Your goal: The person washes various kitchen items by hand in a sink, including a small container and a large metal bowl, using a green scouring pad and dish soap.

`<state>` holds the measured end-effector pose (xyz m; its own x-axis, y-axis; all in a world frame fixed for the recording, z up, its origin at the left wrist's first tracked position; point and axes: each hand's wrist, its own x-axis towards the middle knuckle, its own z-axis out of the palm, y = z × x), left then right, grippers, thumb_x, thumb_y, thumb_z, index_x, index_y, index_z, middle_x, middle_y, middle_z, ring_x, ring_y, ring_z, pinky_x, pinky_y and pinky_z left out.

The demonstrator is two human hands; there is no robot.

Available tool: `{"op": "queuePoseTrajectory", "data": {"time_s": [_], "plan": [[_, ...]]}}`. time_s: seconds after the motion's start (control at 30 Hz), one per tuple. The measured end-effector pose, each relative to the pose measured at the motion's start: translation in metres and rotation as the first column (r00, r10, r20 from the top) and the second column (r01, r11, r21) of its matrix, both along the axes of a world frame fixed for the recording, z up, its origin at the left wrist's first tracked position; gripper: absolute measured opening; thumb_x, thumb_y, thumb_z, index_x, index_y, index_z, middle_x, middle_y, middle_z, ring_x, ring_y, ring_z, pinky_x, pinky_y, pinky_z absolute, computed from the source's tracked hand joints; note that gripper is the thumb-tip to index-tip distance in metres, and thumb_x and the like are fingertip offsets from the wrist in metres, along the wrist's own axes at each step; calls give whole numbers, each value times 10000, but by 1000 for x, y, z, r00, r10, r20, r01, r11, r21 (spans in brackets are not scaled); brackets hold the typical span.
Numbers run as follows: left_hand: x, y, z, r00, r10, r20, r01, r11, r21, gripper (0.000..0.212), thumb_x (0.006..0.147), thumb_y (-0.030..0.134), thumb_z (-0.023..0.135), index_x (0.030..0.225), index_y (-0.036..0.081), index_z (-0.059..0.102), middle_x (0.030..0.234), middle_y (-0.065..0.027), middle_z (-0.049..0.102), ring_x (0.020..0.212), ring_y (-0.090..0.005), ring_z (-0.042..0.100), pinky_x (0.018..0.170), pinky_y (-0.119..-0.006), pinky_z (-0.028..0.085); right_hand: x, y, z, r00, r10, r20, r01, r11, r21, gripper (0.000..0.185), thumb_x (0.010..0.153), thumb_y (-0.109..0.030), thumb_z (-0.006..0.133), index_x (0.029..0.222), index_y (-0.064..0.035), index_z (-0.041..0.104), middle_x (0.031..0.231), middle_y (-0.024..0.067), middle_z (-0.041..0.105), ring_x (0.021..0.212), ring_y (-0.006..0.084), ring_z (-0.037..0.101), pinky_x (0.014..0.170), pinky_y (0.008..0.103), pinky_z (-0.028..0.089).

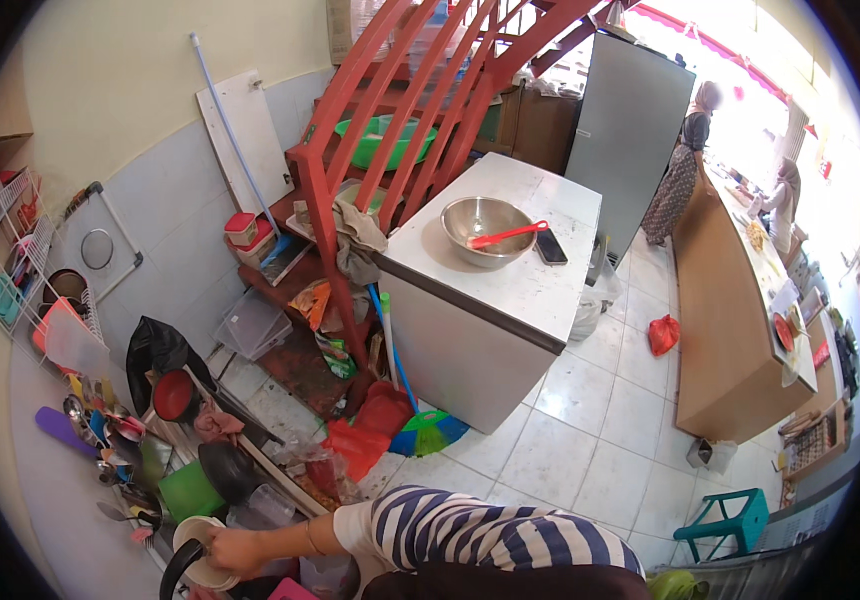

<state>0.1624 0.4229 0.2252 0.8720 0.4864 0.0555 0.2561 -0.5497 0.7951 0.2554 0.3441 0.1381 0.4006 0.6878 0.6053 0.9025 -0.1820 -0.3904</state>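
My left hand (pixel 238 551) is at the lower left, its fingers closed at the rim of a cream-coloured container (pixel 208 579). A curved black handle (pixel 183 564) shows beside the fingers; what it belongs to is unclear. My right hand is out of view. Near my left hand lie a green board or lid (pixel 189 491), a black pan (pixel 227 471), clear plastic tubs (pixel 271 504) and a crowd of utensils (pixel 111 435). Farther off, a steel mixing bowl (pixel 486 255) stands on a white-topped cabinet (pixel 430 232), a red spatula (pixel 508 235) across it and a phone (pixel 550 247) at its right.
Red stairs (pixel 313 195) rise behind the cabinet. A green and blue broom (pixel 430 433) and red plastic bags (pixel 358 446) lie on the floor. A teal stool (pixel 754 517) is at the lower right. Two people (pixel 681 172) (pixel 784 202) are by a long wooden counter (pixel 730 345).
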Motion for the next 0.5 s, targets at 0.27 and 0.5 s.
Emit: {"op": "queuePoseTrajectory", "data": {"time_s": [0.27, 0.5], "plan": [[76, 65, -54, 918, -397, 0, 394, 911, 120, 286, 779, 132, 481, 1017, -19, 429, 909, -160, 512, 774, -226, 523, 657, -309, 444, 3, -4, 5, 999, -31, -35, 32, 999, 38, 208, 520, -211, 573, 635, -44, 525, 597, 88, 534, 567, 250, 523, 682, 331, 312], [100, 55, -67, 828, -540, 151, 527, 841, 123, 196, 797, 175, 505, 742, -13, 498, 658, -54, 518, 544, -121, 485, 465, -230, 400, 5, -6, -7, 996, -78, 36, 57, 915, 399, 248, 532, -200, 582, 705, -38, 510, 632, 99, 521, 623, 275, 512, 675, 355, 317]]}}
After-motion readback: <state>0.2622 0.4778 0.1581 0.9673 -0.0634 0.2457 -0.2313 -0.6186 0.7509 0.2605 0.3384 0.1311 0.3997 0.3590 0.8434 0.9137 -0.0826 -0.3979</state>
